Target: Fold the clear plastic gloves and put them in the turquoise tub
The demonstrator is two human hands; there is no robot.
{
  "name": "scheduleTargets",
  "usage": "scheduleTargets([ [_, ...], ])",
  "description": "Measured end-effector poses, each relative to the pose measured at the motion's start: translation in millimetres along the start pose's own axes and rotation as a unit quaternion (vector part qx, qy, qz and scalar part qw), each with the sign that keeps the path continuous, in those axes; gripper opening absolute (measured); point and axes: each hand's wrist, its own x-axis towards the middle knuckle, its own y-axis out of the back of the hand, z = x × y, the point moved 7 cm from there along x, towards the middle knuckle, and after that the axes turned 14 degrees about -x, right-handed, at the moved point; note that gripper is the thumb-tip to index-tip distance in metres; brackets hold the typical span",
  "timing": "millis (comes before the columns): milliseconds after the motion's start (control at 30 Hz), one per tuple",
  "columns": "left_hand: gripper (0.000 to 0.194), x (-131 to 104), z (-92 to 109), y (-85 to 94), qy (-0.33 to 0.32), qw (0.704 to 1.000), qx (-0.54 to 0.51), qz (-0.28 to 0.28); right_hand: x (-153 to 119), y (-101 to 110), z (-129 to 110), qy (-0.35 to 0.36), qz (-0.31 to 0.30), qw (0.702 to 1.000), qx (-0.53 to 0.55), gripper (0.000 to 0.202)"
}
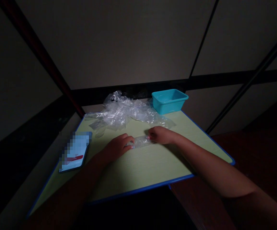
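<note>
A clear plastic bag (141,141), folded into a narrow strip, lies on the table between my two hands. My left hand (119,146) pinches its left end between thumb and fingers. At the other end, the fingers of my right hand (161,134) are closed on the strip. Just beyond my hands spreads a crumpled heap of clear plastic bags (119,111), shiny and loose. The fingertips of my right hand are partly hidden from view.
A turquoise plastic basket (170,107) stands at the far right corner of the pale green table (138,172), which has a blue edge. A phone (74,153) with a lit screen lies at the left edge. Panelled doors (128,44) rise behind the table.
</note>
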Motion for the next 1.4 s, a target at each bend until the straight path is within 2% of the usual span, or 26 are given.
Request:
scheduleTargets([
  [67, 0.018, 0, 1, -0.1, 0.002, 1.000, -0.003, -0.003, 0, 1, 2, 0.008, 0.003, 0.999, 0.047, 0.021],
  [167, 0.018, 0, 2, 0.2, 0.009, 1.000, -0.001, -0.004, 2, 2, 7, 0.003, 0.003, 0.983, 0.186, 0.018],
  [267, 0.018, 0, 3, -0.6, 0.008, 1.000, 0.001, -0.006, 3, -1, 12, -0.027, 0.005, 0.942, 0.335, 0.010],
  [333, 0.018, 1, 3, -1.8, 0.003, 1.000, 0.002, -0.006, 4, 0, 13, -0.039, 0.018, 0.907, 0.418, 0.019],
  [467, 0.019, 2, 2, -5.4, -0.003, 1.000, 0.005, -0.002, 4, 3, 12, -0.017, 0.044, 0.848, 0.528, 0.033],
  [633, 0.019, 4, 8, -10.6, 0.002, 1.000, 0.027, 0.006, 5, 5, 12, 0.005, 0.058, 0.802, 0.595, 0.037],
  [867, 0.017, 5, 21, -18.1, -0.025, 0.998, 0.044, 0.023, 3, 17, 9, 0.026, 0.146, 0.751, 0.644, 0.037],
  [967, 0.016, 4, 23, -20.5, -0.040, 0.997, 0.053, 0.026, 3, 16, 5, 0.041, 0.160, 0.720, 0.674, 0.036],
  [1133, 0.015, 3, 27, -20.1, -0.050, 0.996, 0.065, 0.028, 6, 8, -10, 0.082, 0.131, 0.684, 0.713, 0.039],
  [1267, 0.016, 3, 26, -19.4, -0.053, 0.997, 0.053, 0.023, 8, 2, -17, 0.086, 0.127, 0.654, 0.741, 0.035],
  [1400, 0.017, 3, 23, -18.4, -0.063, 0.998, 0.014, 0.023, 14, -9, -23, 0.071, 0.067, 0.615, 0.782, 0.030],
])
